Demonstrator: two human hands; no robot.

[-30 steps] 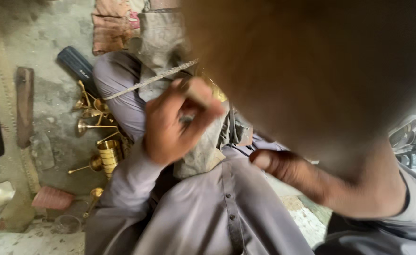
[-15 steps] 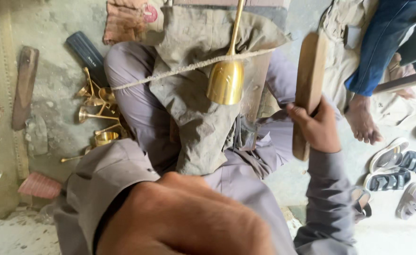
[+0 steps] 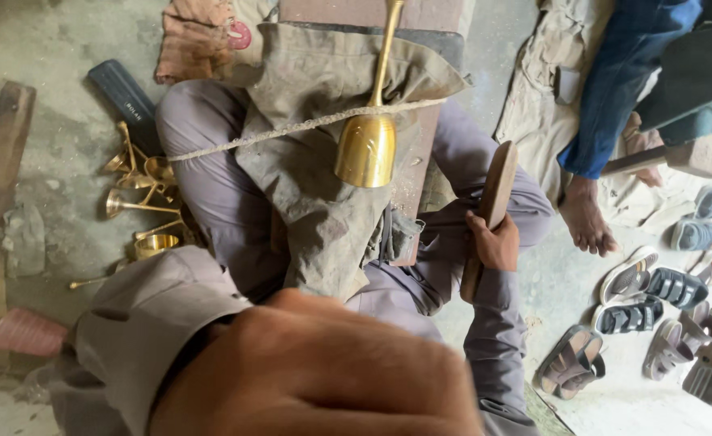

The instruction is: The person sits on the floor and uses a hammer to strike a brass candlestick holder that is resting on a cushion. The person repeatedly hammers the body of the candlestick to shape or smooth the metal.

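Note:
My left hand [image 3: 315,371] is raised close to the camera, a blurred fist filling the lower middle, with nothing visible in it. My right hand [image 3: 493,241] grips a flat wooden paddle [image 3: 491,206] held upright beside my right knee. A shiny brass goblet [image 3: 366,145] lies bowl toward me on a dirty cloth [image 3: 323,186] over my lap, with a taut rope [image 3: 291,129] crossing its stem.
Several brass goblets [image 3: 142,198] lie heaped on the floor at left, beside a dark case [image 3: 126,101] and a wooden bar [image 3: 4,153]. Another person's bare foot [image 3: 586,218] and blue trouser leg are at upper right. Several sandals [image 3: 646,299] lie at right.
My left hand has come up from the rope to just under the camera. My right hand now holds the paddle by my knee, and the goblet has come into view.

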